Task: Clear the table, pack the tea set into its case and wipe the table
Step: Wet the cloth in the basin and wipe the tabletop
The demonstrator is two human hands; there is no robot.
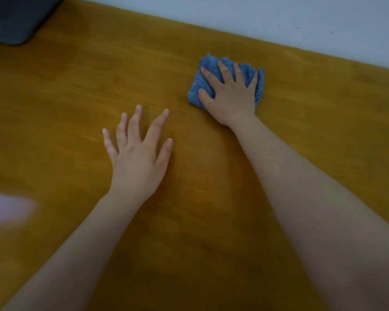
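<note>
Fingers (pixel 224 72) spread flat, the right hand (pixel 231 96) covers the middle of the blue cloth (pixel 201 85) — left hand (pixel 137 158) spread on the table (pixel 54 108) (dark thing (pixel 11 19) cut off, top left).

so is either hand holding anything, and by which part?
Nothing is gripped. The right hand presses flat on top of the blue cloth, fingers spread; the left hand rests open on the table.

Left hand (pixel 137 158) and right hand (pixel 231 93) are both bare. Forearms (pixel 301 187) are bare from wrist back to frame edge. Fingernails (pixel 138 107) are short and plain. Pale lilac patch (pixel 7 208) behind the left wrist is blurred; cannot tell whether it is clothing.
</note>
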